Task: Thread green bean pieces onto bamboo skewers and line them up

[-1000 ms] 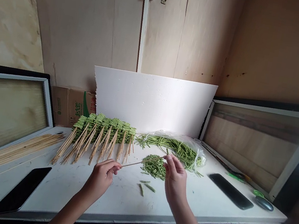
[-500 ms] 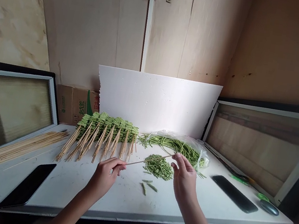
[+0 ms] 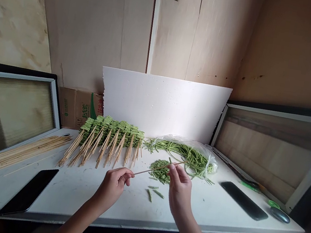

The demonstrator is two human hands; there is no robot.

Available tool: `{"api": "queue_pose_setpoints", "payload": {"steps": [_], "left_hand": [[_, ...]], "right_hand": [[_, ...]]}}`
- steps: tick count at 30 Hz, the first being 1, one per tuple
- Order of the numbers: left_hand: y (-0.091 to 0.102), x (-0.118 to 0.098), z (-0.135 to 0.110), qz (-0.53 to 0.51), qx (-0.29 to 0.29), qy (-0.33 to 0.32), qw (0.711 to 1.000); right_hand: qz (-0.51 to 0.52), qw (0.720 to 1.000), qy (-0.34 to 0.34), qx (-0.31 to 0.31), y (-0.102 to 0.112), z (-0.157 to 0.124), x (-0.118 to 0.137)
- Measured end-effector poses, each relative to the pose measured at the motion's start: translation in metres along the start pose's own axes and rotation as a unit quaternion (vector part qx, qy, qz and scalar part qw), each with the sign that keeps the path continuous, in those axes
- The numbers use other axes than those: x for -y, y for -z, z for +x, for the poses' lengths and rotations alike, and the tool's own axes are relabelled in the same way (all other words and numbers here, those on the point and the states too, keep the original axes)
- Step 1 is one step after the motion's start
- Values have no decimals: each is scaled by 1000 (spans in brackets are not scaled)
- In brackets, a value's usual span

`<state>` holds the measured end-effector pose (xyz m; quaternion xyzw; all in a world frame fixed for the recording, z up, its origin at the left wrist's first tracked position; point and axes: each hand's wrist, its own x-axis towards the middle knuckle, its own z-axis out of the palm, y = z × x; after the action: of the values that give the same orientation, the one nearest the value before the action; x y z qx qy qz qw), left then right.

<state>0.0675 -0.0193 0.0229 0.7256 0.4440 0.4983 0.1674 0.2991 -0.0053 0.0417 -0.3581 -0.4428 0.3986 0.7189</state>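
My left hand (image 3: 115,183) is closed around one end of a thin bamboo skewer (image 3: 144,171), which slants up to the right over the table. At the skewer's far part, my right hand (image 3: 180,190) pinches a short cut piece of green bean (image 3: 170,160) that sticks up above the fingertips. Whether the skewer has pierced the piece, I cannot tell. Behind the hands lies a pile of cut bean pieces (image 3: 159,169), partly hidden by my right hand. Several loose pieces (image 3: 149,195) lie nearer the front edge.
Stacked bean skewers (image 3: 113,131) stand at the back left, beside a bundle of bare skewers (image 3: 24,150). Long beans (image 3: 185,153) lie in a clear bag at the back. Black phones (image 3: 30,191) flank the work area, with a mouse (image 3: 280,215) far right. A white board (image 3: 163,108) stands behind.
My right hand has moved left and slightly down from the skewer's tip, and a bean piece now shows in its fingers. My left hand has shifted slightly right, still holding the skewer.
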Motion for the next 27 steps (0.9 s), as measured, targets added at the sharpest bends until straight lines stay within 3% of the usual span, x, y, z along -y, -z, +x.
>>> {"api": "queue_pose_setpoints", "payload": {"steps": [8,16,24,27], "left_hand": [[-4,-6,-4,-56,103,91,989],[-7,1,-4,-173,179,173,953],[4,6,7,-176,158,181,954],[7,15,9,-176,157,191,953]], "right_hand": [[0,998,-1,61,-5,-6,-7],[-20,992,-16,120,-1,0,-8],[-68,987,-46,139,14,18,-4],[-149,975,-29,163,25,29,-5]]}}
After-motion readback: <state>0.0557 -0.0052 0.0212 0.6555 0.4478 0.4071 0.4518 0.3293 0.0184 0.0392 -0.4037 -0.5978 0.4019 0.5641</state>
